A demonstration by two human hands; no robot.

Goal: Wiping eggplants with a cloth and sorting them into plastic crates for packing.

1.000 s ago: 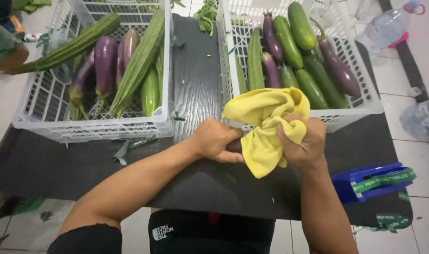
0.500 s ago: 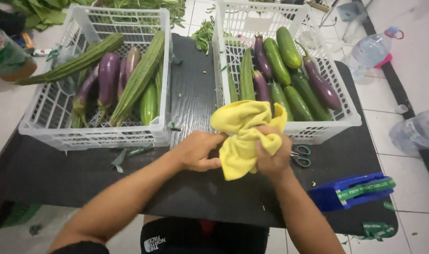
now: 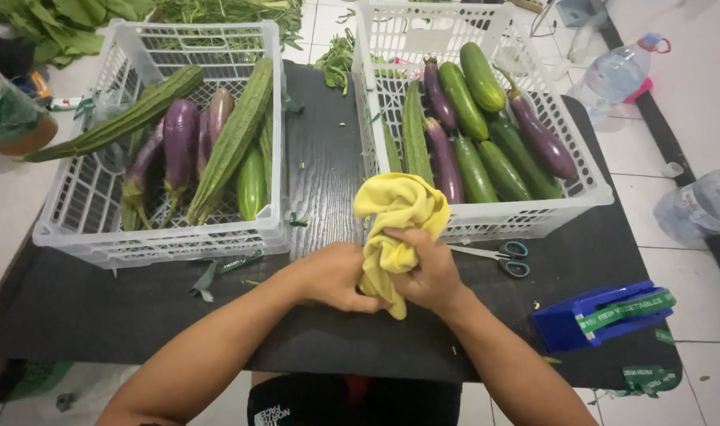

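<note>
While the person's left hand (image 3: pixel 335 276) and right hand (image 3: pixel 427 272) press together, both clamped on a crumpled yellow cloth (image 3: pixel 398 221) just above the dark wood-grain counter (image 3: pixel 320 158), whatever the cloth wraps is hidden, so a loose grip could let it slide out unseen toward the near edge, which lies close under the wrists. Metal scissors with teal handles (image 3: pixel 498 256) lie just beside the right hand, and a careless sweep outward could catch their blades. A blue tape dispenser (image 3: pixel 600 314) sits near the counter's right corner, easily knocked to the tiled floor. The right white plastic basket (image 3: pixel 565 213) of cucumbers and purple aubergines stands just behind the cloth, the left white plastic basket (image 3: pixel 163 237) well apart; the open lane between them offers the clearest room.
</note>
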